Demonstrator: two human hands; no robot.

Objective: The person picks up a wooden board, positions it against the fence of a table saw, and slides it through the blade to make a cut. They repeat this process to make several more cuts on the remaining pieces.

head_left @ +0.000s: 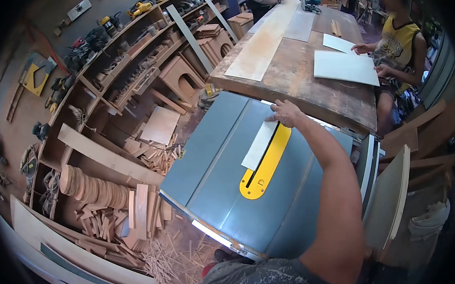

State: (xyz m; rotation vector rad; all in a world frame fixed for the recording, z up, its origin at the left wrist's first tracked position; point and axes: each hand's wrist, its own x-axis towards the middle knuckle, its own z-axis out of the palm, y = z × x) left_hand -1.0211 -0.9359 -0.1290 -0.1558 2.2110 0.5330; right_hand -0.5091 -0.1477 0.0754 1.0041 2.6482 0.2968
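A narrow white strip of board (258, 146) lies on the grey-blue table saw top (206, 151), beside the slot in the yellow throat plate (271, 167). My right hand (286, 114) reaches across the saw to the strip's far end. Its fingers are bent down and closed around that end, with the fingertips partly hidden. The saw blade cannot be made out. My left hand is out of view.
Beyond the saw stands a worn wooden workbench (292, 83) with a long board (263, 41). At its right, another person in a yellow top (397, 45) handles a white panel (344, 67). Offcuts (102, 220) pile on the left floor, below tool shelves (107, 79). Panels (386, 202) lean at right.
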